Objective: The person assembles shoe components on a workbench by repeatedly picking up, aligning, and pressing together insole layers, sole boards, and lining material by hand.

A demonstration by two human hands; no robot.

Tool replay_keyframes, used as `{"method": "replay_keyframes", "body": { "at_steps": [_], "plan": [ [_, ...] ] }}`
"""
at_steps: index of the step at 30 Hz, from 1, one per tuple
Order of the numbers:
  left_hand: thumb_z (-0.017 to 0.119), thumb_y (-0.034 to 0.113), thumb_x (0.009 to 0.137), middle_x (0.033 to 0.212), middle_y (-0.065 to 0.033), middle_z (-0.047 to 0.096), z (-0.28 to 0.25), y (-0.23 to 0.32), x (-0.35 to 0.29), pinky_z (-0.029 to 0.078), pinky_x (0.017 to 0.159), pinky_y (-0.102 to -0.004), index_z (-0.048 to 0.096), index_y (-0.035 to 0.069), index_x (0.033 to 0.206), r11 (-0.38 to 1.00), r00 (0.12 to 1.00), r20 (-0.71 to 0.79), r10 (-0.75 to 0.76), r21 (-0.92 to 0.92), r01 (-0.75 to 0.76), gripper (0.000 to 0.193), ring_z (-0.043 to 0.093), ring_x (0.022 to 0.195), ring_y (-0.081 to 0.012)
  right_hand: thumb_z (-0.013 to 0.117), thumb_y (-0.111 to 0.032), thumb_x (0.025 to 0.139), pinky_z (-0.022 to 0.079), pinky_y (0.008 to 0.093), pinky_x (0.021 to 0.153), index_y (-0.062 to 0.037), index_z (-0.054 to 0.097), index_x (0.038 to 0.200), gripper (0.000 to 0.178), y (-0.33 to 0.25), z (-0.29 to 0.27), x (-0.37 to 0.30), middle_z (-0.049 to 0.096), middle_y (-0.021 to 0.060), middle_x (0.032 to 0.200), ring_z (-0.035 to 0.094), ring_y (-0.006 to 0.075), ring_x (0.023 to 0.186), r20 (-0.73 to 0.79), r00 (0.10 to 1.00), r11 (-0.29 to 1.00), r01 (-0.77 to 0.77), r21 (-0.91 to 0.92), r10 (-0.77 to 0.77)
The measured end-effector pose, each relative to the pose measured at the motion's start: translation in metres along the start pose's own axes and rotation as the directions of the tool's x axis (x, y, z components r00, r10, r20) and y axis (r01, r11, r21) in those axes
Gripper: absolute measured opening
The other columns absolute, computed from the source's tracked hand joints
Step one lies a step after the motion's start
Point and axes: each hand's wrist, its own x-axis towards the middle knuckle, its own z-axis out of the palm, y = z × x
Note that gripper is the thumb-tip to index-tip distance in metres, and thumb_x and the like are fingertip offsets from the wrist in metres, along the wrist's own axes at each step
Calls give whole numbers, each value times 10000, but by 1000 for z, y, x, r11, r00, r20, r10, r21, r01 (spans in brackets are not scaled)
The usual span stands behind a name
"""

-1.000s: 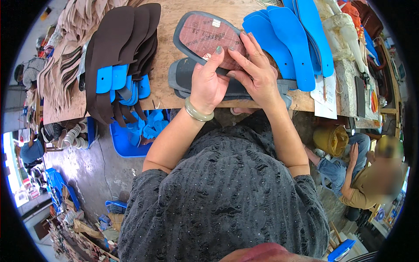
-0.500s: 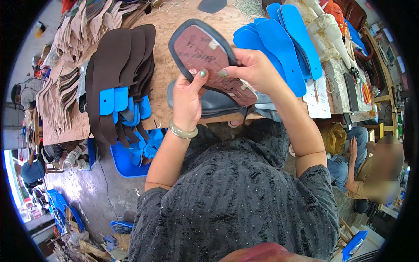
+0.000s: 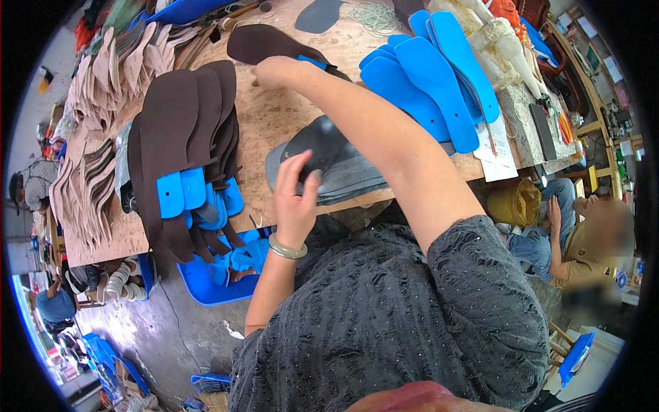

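Note:
My right arm reaches across to the left, and my right hand [image 3: 273, 73] is at the near edge of a dark brown shoe-sole piece [image 3: 271, 42] with a bit of blue at its narrow end. Its fingers are mostly hidden, so their grip does not show. My left hand [image 3: 295, 199], with a pale bangle at the wrist, is open, fingers apart, by the left end of a stack of dark grey soles [image 3: 343, 180]. My right forearm covers part of that stack. To the left lies an overlapping row of brown sole pieces [image 3: 168, 117] with blue heel ends.
Blue soles [image 3: 432, 82] lie in a pile at right, beside white paper [image 3: 498, 154]. Beige pieces [image 3: 89, 185] line the left side. Below the table edge is a blue bin [image 3: 213, 295] of scraps. Another person [image 3: 549, 240] sits at right, near a yellow bucket [image 3: 515, 202].
Both hands held a sole with a reddish face; that face no longer shows. My right hand has moved far left, to a brown piece. My left hand has let go and dropped nearer me.

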Motion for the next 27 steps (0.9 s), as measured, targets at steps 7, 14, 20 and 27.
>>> {"method": "replay_keyframes", "body": {
  "at_steps": [7,14,20,27],
  "plan": [
    [757,177,796,1250,-173,583,12,16,11,441,988,-442,606,21,1232,691,935,309,177,637,-341,487,545,1163,-357,548,-113,950,539,388,877,-90,652,1238,308,37,-63,-102,715,126,1124,679,318,1035,-281,955,891,210,403,-98],
    [756,297,799,1290,-229,564,64,4,41,421,1033,-451,564,-47,1270,519,924,308,227,764,-382,614,532,1209,-379,741,-299,840,550,377,853,-93,594,1334,555,78,-65,-127,710,174,1110,689,323,1001,-187,961,954,-152,260,205],
    [647,211,877,1231,-203,631,84,-16,52,454,964,-426,610,-20,1175,416,919,347,187,819,-395,379,577,1177,-338,793,-287,734,551,417,863,-79,562,1357,696,81,-34,-68,699,200,1116,678,345,1021,52,994,995,-98,-14,99],
    [616,53,817,1226,-175,657,56,6,36,456,1030,-422,628,-7,1155,532,874,414,253,695,-483,343,592,1215,-290,616,-4,794,561,410,813,-162,708,1201,446,105,-24,-28,723,150,1074,692,333,967,97,995,987,23,-159,-7]
  ]
}}
